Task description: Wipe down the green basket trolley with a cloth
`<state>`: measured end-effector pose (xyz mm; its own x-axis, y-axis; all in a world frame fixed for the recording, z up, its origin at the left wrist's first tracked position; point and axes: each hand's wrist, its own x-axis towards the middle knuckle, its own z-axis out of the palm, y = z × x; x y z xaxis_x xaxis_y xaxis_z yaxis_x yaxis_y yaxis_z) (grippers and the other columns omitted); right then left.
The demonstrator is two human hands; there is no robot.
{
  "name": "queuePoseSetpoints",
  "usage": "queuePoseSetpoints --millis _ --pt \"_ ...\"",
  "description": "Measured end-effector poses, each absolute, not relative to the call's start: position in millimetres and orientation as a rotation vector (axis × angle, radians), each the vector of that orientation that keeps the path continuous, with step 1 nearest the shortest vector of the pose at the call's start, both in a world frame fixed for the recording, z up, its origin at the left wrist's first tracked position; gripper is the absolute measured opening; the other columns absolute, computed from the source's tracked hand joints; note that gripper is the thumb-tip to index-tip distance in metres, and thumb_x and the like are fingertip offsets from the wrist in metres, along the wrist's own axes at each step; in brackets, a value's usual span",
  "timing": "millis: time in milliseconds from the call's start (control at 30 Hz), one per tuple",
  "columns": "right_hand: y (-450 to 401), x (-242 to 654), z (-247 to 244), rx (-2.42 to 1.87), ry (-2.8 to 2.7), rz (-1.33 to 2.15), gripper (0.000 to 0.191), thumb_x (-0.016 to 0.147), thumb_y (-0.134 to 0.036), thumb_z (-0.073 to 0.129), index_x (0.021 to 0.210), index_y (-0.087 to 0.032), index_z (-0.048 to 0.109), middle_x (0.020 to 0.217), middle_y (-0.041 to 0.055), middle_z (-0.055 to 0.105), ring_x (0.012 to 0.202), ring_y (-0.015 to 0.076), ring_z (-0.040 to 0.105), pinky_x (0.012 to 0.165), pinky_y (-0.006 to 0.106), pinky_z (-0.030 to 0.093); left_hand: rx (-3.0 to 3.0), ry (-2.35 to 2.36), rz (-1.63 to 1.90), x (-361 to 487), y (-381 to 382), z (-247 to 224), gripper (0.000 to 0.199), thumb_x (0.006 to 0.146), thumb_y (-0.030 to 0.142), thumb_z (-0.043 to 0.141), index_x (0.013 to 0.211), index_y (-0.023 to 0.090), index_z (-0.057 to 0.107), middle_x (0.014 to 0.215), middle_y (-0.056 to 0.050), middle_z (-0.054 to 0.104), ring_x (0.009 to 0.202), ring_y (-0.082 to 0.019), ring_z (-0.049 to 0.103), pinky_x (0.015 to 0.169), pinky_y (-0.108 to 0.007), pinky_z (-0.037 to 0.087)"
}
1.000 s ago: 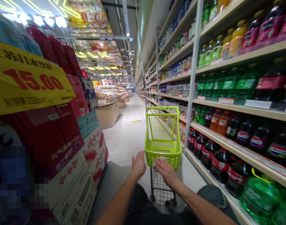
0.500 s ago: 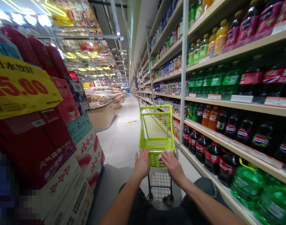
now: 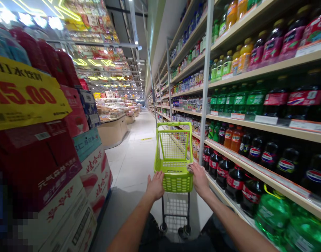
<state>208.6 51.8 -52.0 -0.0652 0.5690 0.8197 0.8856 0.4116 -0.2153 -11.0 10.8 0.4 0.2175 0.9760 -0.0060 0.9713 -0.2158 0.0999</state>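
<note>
Lime-green plastic shopping cart (image 3: 177, 183): at twelve o'clock, upright on the pale tiled floor (image 3: 130, 168) between my hands, its basket above a dark metal frame (image 3: 176, 215).
My left hand (image 3: 155, 185): at the basket's eight o'clock corner, palm down, fingers loosely extended onto the rim, thumb apart; I cannot tell if they hook over it.
My right hand (image 3: 199, 179): at the basket's four o'clock corner, fingers bent together, pinching a crumpled whitish cloth (image 3: 189, 168).
Cloth: pressed to the rim under my right fingertips, mostly covered.
Long beige drink shelves (image 3: 255, 125): from one to three o'clock, lined with plastic bottles, big green ones (image 3: 272, 213) lowest, near my right forearm.
Stacked red-and-white cardboard cartons (image 3: 94, 171): from nine to eleven o'clock, apart from my left hand, a yellow paper price sign (image 3: 26, 94) above.
</note>
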Motion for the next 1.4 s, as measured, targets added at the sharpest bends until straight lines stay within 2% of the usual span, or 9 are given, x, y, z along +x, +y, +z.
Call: queuePoseSetpoints --millis 100,200,333,400,500,733,1000,1233,1400 --pt "56 172 -61 -1.208 -1.884 -0.349 0.044 0.076 0.000 0.035 0.108 -0.016 0.060 0.117 0.0121 0.059 0.113 0.0212 0.050 0.094 0.042 0.041 2.391 1.903 0.089 -9 9 3 0.071 0.064 0.017 0.038 0.135 0.015 0.027 0.145 -0.008 0.026 0.133 -0.023 0.020 0.105 -0.057 0.013" --pt "52 150 -70 -1.075 -2.026 -0.344 0.041 0.078 -0.003 0.040 0.111 -0.018 0.058 0.120 0.0111 0.057 0.117 0.0216 0.047 0.095 0.043 0.040 2.415 1.919 0.146 -9 7 6 0.068 0.065 0.019 0.041 0.132 0.016 0.032 0.143 -0.009 0.030 0.131 -0.023 0.024 0.105 -0.056 0.012" --pt "52 195 -69 -1.133 -1.995 -0.428 0.038 0.079 -0.004 0.041 0.109 -0.017 0.060 0.121 0.0111 0.056 0.119 0.0234 0.044 0.097 0.044 0.039 2.462 1.854 0.214 -11 9 13 0.066 0.062 0.022 0.046 0.128 0.020 0.038 0.135 -0.008 0.043 0.125 -0.023 0.034 0.107 -0.054 0.008" --pt "54 226 -67 -1.183 -1.923 -0.467 0.037 0.080 -0.005 0.039 0.107 -0.015 0.061 0.122 0.0127 0.055 0.120 0.0243 0.043 0.097 0.045 0.038 2.435 1.865 0.221 -12 12 15 0.067 0.062 0.022 0.047 0.128 0.020 0.037 0.133 -0.007 0.046 0.126 -0.023 0.033 0.107 -0.054 0.005" --pt "53 234 -71 -1.184 -1.885 -0.495 0.040 0.080 -0.003 0.035 0.108 -0.016 0.060 0.121 0.0134 0.055 0.119 0.0230 0.044 0.095 0.045 0.040 2.361 1.935 0.211 -10 16 13 0.070 0.061 0.023 0.049 0.129 0.018 0.035 0.138 -0.009 0.038 0.132 -0.024 0.024 0.106 -0.055 0.006" --pt "41 147 -76 -1.025 -2.004 -0.459 0.036 0.080 -0.004 0.041 0.109 -0.014 0.059 0.122 0.0145 0.054 0.119 0.0225 0.044 0.094 0.043 0.042 2.405 1.903 0.186 -4 6 -2 0.076 0.062 0.029 0.046 0.134 0.015 0.027 0.144 -0.009 0.026 0.134 -0.024 0.017 0.105 -0.059 0.008" --pt "38 226 -75 -1.163 -1.797 -0.466 0.039 0.078 -0.004 0.039 0.109 -0.015 0.060 0.123 0.0143 0.053 0.120 0.0252 0.043 0.096 0.048 0.039 2.398 1.863 0.207 3 -5 -6 0.083 0.059 0.027 0.045 0.137 0.017 0.021 0.147 -0.005 0.018 0.135 -0.025 0.010 0.106 -0.058 0.003" --pt "31 151 -84 -1.007 -1.908 -0.396 0.043 0.079 -0.002 0.036 0.113 -0.016 0.058 0.124 0.0138 0.053 0.121 0.0213 0.043 0.095 0.044 0.042 2.409 1.846 0.232 14 -12 -6 0.080 0.059 0.023 0.045 0.136 0.019 0.025 0.146 -0.002 0.022 0.135 -0.023 0.012 0.107 -0.055 0.002" --pt "37 194 -79 -1.078 -1.833 -0.429 0.044 0.078 -0.003 0.034 0.112 -0.015 0.058 0.124 0.0137 0.052 0.122 0.0235 0.041 0.096 0.047 0.041 2.408 1.840 0.280 8 -15 -8 0.077 0.059 0.022 0.044 0.134 0.018 0.029 0.146 -0.002 0.024 0.135 -0.022 0.013 0.108 -0.053 0.002"
